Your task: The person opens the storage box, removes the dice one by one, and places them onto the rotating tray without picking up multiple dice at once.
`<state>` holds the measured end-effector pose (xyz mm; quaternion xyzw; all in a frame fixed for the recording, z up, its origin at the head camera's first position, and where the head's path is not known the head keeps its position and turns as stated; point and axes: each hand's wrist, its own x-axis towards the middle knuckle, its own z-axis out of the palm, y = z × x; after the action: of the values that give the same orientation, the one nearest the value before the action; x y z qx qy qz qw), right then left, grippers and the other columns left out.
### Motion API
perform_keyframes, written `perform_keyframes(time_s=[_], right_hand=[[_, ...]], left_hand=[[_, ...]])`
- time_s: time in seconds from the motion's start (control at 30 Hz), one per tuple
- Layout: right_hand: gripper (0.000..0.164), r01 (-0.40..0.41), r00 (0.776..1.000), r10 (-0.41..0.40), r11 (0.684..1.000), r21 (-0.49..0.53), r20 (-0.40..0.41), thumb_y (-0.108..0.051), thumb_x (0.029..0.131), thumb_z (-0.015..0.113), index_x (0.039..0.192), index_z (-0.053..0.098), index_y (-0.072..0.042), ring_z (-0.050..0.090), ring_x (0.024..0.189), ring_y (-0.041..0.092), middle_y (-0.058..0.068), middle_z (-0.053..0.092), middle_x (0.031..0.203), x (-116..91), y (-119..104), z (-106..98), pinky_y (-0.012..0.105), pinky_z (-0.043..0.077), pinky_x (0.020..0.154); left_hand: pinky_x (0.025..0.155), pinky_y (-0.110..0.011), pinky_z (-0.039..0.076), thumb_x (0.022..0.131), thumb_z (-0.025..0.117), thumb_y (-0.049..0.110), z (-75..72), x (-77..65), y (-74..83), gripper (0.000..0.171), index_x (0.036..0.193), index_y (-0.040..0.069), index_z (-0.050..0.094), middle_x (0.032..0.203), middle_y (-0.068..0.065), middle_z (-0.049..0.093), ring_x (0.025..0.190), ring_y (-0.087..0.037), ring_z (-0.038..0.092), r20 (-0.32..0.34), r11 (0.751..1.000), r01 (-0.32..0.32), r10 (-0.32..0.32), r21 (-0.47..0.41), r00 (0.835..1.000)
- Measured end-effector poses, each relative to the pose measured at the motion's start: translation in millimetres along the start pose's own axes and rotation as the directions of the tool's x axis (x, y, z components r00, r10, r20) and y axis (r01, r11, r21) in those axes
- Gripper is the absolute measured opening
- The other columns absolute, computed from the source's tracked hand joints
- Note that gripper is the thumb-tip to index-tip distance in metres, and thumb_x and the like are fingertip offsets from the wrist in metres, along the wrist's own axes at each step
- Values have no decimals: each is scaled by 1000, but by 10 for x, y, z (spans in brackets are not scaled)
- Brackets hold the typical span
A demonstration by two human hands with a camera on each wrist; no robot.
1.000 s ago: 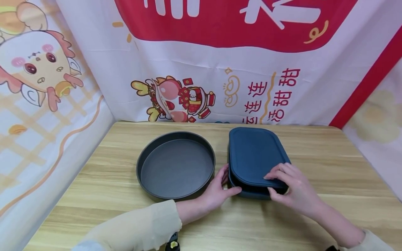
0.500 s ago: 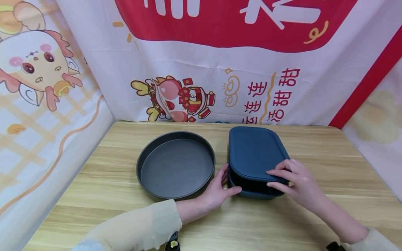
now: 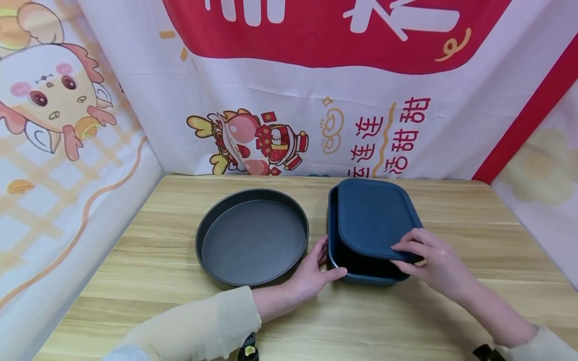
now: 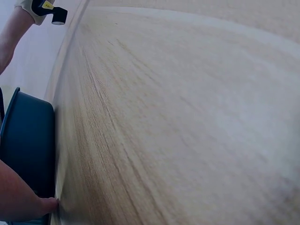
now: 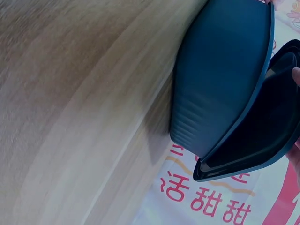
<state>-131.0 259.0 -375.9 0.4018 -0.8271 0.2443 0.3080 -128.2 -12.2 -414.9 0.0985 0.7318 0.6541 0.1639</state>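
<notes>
Blue lid (image 3: 377,215), pinched by right fingers (image 3: 413,246), has shifted toward the surface's (image 3: 489,230) right edge, baring more of the box (image 3: 368,280) left fingers (image 3: 319,249) hold.

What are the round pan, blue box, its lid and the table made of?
Round pan: likely metal, matte dark coating; its rim looks thin.
Blue box: seems plastic, satiny; ridges look moulded.
Lid: probably plastic too, smooth and matte; shaped border.
Table: wood-look, faintly shiny; streaky grain, maybe real, maybe printed.

Head view high, forward-down; wrist views low, close, sharing box (image 5: 220,75).
</notes>
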Motion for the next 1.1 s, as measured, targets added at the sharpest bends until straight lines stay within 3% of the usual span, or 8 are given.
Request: perform_keyframes(time_s=[0.2,0.37,0.43,0.53,0.6,0.67,0.9,1.1], right_hand=[[52,-69,996,69,998,10,-49,-56,93,54,84,75,-9,57,70,7,-5,60,84,-43,58,-49,11,46,58],[50,-171,982,174,984,44,-75,-55,88,59,87,75,-7,57,75,6,-1,62,86,-106,87,-111,6,46,68],[39,-214,974,217,976,50,-69,-45,85,68,89,74,-7,56,78,6,-1,62,88,-128,87,-142,6,45,73],[21,-265,963,266,964,33,-49,-16,74,85,89,73,-8,53,77,3,-3,62,89,-153,79,-181,6,44,71],[33,-288,957,289,957,20,-38,4,63,87,89,71,-8,53,76,1,-5,61,89,-166,72,-198,7,45,69],[42,-308,951,308,951,8,-37,13,56,86,89,69,-8,52,74,-1,-6,60,89,-183,73,-207,7,46,68],[46,-346,938,345,938,-18,-33,18,59,83,97,68,-3,51,75,-4,-6,58,89,-263,89,-271,7,47,67],[64,-353,936,353,935,-34,-18,19,57,82,116,64,-1,49,78,-4,-4,57,91,-320,97,-329,7,48,64]], left_hand=[[111,-50,27,89,72,12,9,3,12,79,153,5,24,152,-18,33,138,-34,33,-11,1000,21,-21,3,1000],[111,-49,27,89,72,11,14,6,23,79,152,6,26,152,-18,35,138,-35,34,-19,1000,28,-28,-3,999],[111,-50,27,89,72,11,15,8,23,78,152,6,26,152,-17,35,137,-35,34,-20,1000,30,-30,-2,999],[111,-51,27,89,71,9,18,5,32,78,152,5,26,152,-18,35,137,-36,34,-20,1000,26,-26,-6,999],[111,-51,26,89,71,8,20,4,31,78,152,5,26,151,-19,35,137,-36,34,-19,1000,23,-23,-9,1000],[111,-51,26,89,71,7,22,4,30,78,152,5,25,152,-19,35,138,-37,34,-19,1000,22,-23,-12,1000],[112,-50,25,89,71,7,29,21,14,78,152,4,25,152,-19,34,138,-36,32,-17,1000,22,-22,-21,1000],[112,-48,25,89,71,9,29,47,-4,78,152,5,25,152,-17,34,139,-34,32,-22,999,41,-41,-11,999]])
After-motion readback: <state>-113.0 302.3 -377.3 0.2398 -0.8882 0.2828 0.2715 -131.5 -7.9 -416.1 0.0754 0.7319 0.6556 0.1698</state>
